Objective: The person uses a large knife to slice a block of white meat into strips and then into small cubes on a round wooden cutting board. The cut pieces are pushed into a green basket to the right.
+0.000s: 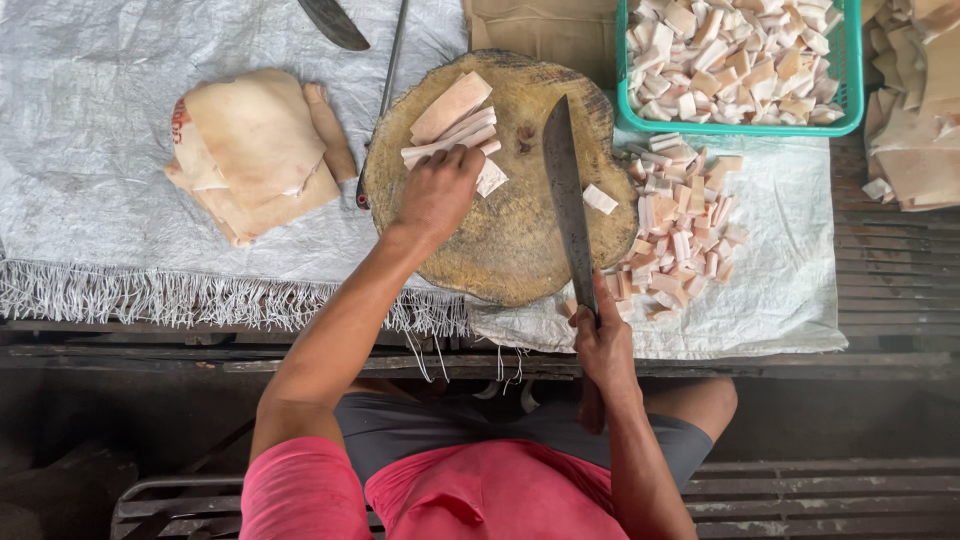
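Right now your left hand [437, 190] sits a little left of the frame's centre, fingers bent down and pressing on a stack of pale meat strips [452, 125] that lies on the upper left part of the round wooden chopping block [510, 250]. Your right hand [603, 345] is closed around the handle of a long cleaver [566, 195], low and right of centre; the blade runs up across the block, and its tip ends near the block's upper edge. One small cut piece [600, 198] lies on the block just right of the blade.

To the right of the block, a loose heap of cut pieces [680, 225] rests on a white woven sheet [790, 290]. Above it, in the upper right of the frame, a teal plastic basket [850, 95] is filled with more of the same pale cubes. At the far right edge sits a pile of uncut slabs [915, 130].

In the upper left, a big slab of skin-on meat [255, 155] lies on a grey woven sack sheet [90, 90] with a frayed fringe along its lower edge; a small red stamp marks the slab's left side. Another knife blade [333, 22] and a thin metal rod [392, 60] lie at the top edge. A brown cardboard piece [540, 30] sits top centre, between the sack sheet and the basket.
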